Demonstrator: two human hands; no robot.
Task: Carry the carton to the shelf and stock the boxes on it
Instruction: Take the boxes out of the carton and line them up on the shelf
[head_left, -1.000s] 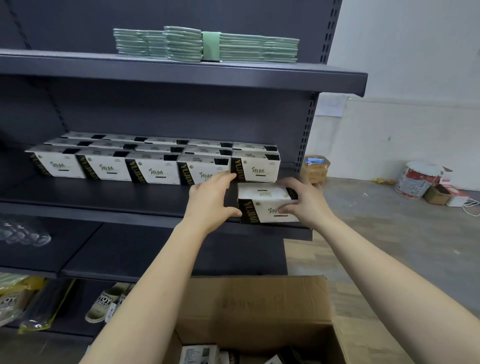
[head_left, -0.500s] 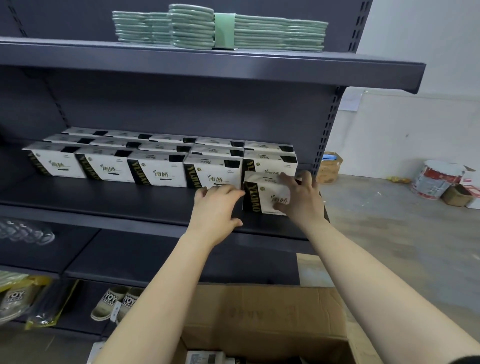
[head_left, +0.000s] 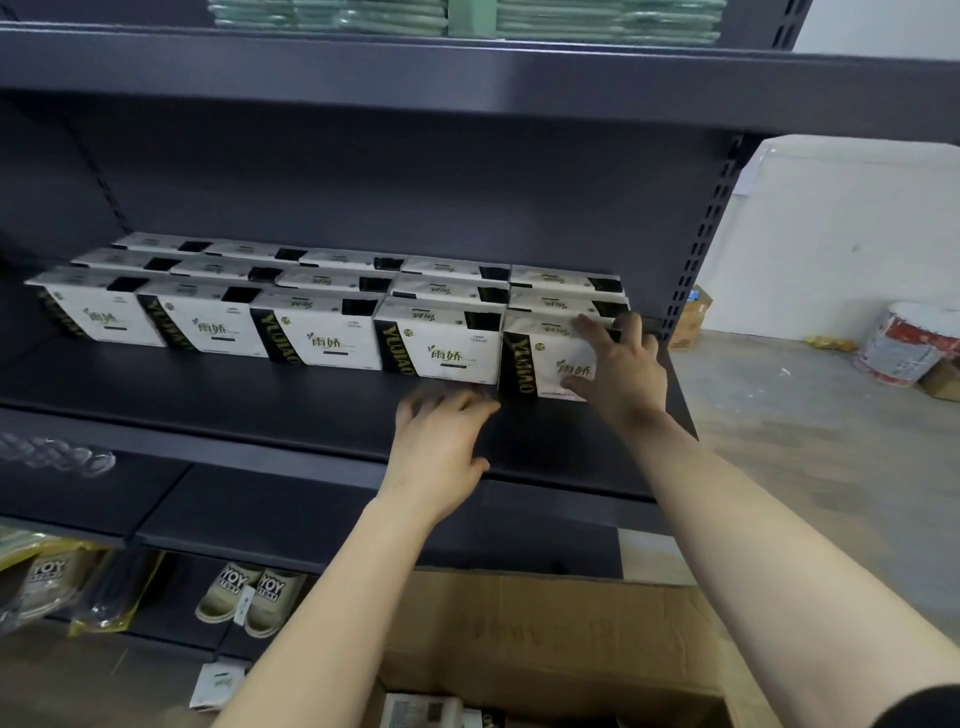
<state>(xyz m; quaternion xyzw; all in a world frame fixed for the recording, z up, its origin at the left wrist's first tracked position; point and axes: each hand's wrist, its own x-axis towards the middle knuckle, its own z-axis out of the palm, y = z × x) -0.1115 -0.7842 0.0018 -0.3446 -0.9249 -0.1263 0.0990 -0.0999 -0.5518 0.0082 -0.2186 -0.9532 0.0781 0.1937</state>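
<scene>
Whereas a second ago the box was held between both hands at the front lip, it now stands in the front row. From the left: the shelf (head_left: 208, 384) carries white boxes (head_left: 322, 338) in three rows, the front one packed side by side. The left hand (head_left: 441, 447), blurred, fingers straight and slightly spread, hovers just above bare shelf before the row and holds nothing, having let go. The newly placed box (head_left: 540, 358) stands upright at the row's right end, touching its neighbour and roughly in line with it. The right hand (head_left: 623, 369) lies against it with fingers spread flat, forefinger at the top edge and thumb low on the front, pressing rather than gripping. Below, the open carton (head_left: 649, 639) sits at the foot of the shelf, with more boxes partly visible inside. This box appears stocked and the front row full, so stocking likely continues with a new row.
</scene>
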